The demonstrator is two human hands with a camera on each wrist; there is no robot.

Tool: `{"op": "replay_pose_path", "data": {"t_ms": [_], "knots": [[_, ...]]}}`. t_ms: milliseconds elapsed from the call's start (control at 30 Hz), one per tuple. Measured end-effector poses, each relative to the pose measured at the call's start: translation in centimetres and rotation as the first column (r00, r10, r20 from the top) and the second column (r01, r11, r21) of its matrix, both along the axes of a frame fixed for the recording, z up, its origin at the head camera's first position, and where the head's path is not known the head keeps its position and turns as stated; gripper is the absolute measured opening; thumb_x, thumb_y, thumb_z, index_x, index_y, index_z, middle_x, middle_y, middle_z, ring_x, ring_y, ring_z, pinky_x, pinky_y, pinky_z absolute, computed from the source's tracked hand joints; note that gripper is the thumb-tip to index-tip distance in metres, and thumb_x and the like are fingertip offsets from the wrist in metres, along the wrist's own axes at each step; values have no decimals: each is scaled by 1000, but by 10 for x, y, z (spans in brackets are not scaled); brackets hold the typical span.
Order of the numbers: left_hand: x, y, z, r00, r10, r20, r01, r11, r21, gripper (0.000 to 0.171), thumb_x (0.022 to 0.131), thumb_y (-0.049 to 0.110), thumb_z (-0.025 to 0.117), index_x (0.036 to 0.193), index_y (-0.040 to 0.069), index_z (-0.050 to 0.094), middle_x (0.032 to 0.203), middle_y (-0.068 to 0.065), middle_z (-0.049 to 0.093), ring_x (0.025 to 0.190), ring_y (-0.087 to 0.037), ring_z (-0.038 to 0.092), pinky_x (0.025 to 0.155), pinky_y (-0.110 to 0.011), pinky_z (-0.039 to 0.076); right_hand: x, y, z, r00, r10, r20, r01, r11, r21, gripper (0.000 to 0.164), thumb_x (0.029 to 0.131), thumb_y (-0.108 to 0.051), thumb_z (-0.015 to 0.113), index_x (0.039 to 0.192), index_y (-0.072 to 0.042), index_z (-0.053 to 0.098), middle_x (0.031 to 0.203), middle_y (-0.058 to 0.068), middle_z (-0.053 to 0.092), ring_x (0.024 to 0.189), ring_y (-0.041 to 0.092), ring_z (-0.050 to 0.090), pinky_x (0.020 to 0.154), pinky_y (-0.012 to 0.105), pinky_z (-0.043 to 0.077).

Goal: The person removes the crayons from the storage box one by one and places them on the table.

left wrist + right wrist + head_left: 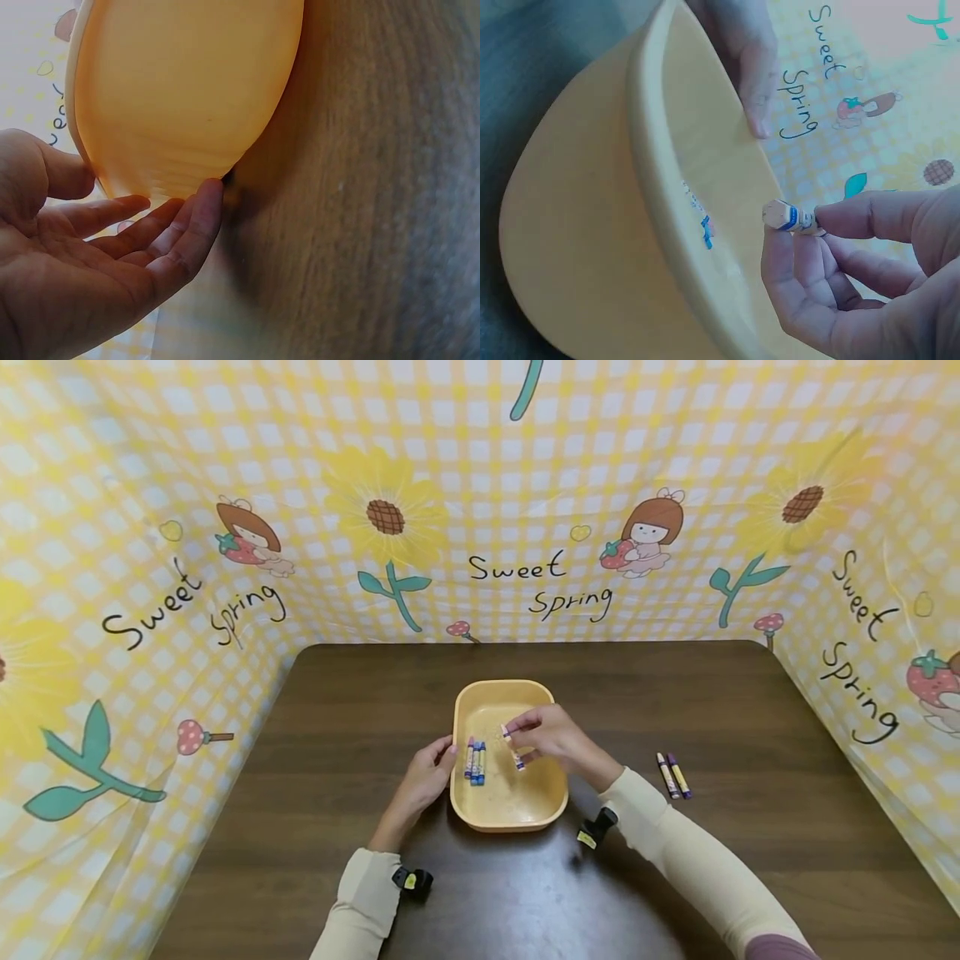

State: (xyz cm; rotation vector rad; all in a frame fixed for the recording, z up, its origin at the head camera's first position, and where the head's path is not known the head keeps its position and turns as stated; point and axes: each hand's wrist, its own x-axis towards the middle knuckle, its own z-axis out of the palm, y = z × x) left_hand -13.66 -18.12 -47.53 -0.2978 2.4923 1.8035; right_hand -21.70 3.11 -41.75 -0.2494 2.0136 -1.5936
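Head view: the right hand (551, 739) pinches 1 pale crayon (512, 748) between thumb and fingers, held tilted over the inside of a yellow tray (517, 802). The left hand (427, 777) is relaxed, grasping nothing; its thumb and loosely bent fingers rest against the tray's outer side. Within the tray, 3 crayons (475, 763), pink and blue, lie side by side near the left wall. Right of the tray, well apart, 2 more crayons (667, 774) lie on the brown table (337, 718). I judge the step to be placing the held crayon; the next move would call for lowering it beside the 3 and loosening the pinch.
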Motion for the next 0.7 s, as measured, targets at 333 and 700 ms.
{"op": "replay_pose_path", "data": {"t_ms": [333,700], "knots": [[-2,0,0,1000,-8,7,8,1000,11,46,109,19,47,149,-3,46,130,-24,63,114,-31,64,92,-39,57,-2,23,5,998,-65,18,66,996,-66,34,91,5,69,124,14,64,129,30,63,83,14,69,74,35,63],[-2,-2,1,999,-22,24,22,999,24,47,109,20,46,150,-3,44,130,-26,61,111,-33,64,83,-35,58,-6,56,6,990,-138,-8,133,970,-203,40,89,7,68,126,20,59,96,1,75,81,14,72,70,30,62]]}}
